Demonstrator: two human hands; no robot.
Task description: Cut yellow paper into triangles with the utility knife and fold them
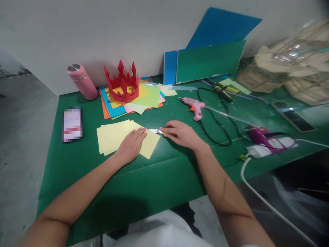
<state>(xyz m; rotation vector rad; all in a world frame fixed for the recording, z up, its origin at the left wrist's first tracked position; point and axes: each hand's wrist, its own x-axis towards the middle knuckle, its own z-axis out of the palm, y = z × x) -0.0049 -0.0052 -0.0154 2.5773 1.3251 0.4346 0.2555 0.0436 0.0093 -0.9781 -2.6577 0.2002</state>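
Several sheets of pale yellow paper [111,135] lie overlapping on the green table. My left hand [131,143] rests flat on them, fingers stretched toward the right-hand piece, which sits at an angle. In my right hand [180,133] is a utility knife [155,131], its blade pointing left and touching or just over the paper's right edge. Most of the knife's handle is hidden by my fingers; a bit of yellow shows. Behind the paper, a red paper crown [124,87] stands on a pile of coloured paper [151,97].
A pink glue gun [195,107] with a black cord lies right of centre. A pink bottle [83,82] and a phone [72,124] are at left. On the right are a power strip [264,149], another phone [293,116] and wooden models [257,73]. Boards [209,63] lean on the wall.
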